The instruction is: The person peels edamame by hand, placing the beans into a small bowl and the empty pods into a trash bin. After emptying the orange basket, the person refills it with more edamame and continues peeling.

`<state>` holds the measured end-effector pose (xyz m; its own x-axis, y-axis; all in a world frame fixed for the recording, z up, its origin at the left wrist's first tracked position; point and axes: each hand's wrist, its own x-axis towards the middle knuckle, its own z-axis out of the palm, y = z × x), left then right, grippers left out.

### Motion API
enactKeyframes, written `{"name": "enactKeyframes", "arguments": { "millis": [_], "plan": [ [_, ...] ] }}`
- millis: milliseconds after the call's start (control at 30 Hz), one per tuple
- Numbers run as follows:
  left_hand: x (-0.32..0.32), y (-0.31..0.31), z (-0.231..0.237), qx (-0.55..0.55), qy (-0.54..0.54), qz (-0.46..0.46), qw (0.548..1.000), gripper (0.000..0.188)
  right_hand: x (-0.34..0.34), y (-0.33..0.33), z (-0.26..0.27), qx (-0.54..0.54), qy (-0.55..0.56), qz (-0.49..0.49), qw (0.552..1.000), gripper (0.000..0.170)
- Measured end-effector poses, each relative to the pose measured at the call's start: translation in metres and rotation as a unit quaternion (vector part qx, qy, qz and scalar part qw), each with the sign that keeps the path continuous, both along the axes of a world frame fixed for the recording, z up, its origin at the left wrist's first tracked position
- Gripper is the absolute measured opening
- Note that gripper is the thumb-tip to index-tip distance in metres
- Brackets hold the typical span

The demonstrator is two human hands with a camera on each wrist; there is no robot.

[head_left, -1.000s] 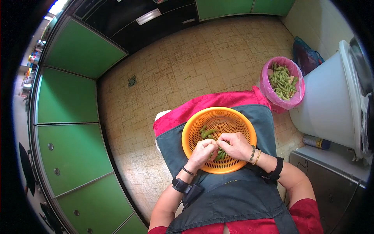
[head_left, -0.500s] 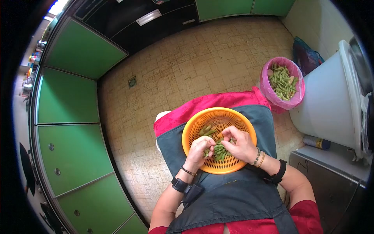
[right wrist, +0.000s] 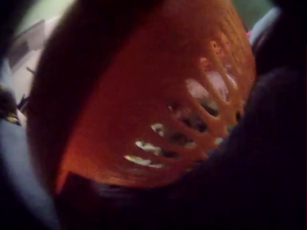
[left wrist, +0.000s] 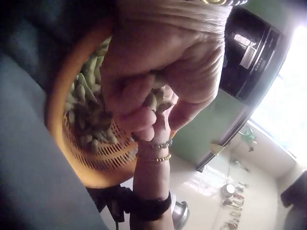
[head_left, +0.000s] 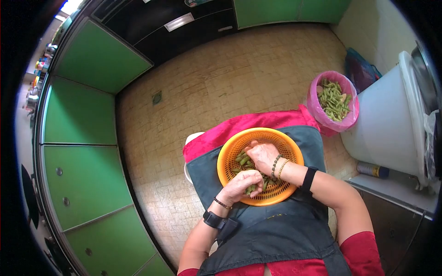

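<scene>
On the person's lap rests an orange perforated colander with green pods inside. The left hand is over its near left side, fingers curled around a few pods, as the left wrist view shows. Across it, the right hand reaches down among the pods at the colander's far left, palm down; its fingertips are mostly hidden beneath it. In the right wrist view the colander's slotted orange wall fills most of the dark picture, with light patches of contents behind the slots.
A pink-lined bin full of pods stands on the floor to the right, beside a large white tub. A spray can lies below that tub. Green cabinets run along the left. A dark apron covers the lap.
The right hand has moved left and away from the body, from beside the left hand to the pods at the colander's far left. The left hand has lowered slightly, still gripping pods.
</scene>
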<state>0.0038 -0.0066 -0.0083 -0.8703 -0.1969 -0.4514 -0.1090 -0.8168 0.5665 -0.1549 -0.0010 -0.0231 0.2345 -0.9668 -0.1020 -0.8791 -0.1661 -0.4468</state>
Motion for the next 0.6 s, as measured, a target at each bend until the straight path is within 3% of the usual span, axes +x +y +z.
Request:
{"name": "enactKeyframes", "arguments": {
  "millis": [200,500,600],
  "plan": [
    [-0.001,-0.001,0.002,0.012,-0.018,0.016,1.000,0.020,-0.005,0.000,-0.008,0.047,-0.027,-0.045,0.998,0.019],
    [-0.003,0.001,-0.003,0.010,-0.028,0.023,0.999,0.017,-0.001,0.002,-0.018,0.092,-0.062,-0.093,0.990,0.013],
    [-0.004,0.000,-0.005,0.011,-0.046,0.061,0.997,0.015,-0.004,0.007,-0.011,0.056,-0.143,-0.142,0.978,0.012]
  ]
}}
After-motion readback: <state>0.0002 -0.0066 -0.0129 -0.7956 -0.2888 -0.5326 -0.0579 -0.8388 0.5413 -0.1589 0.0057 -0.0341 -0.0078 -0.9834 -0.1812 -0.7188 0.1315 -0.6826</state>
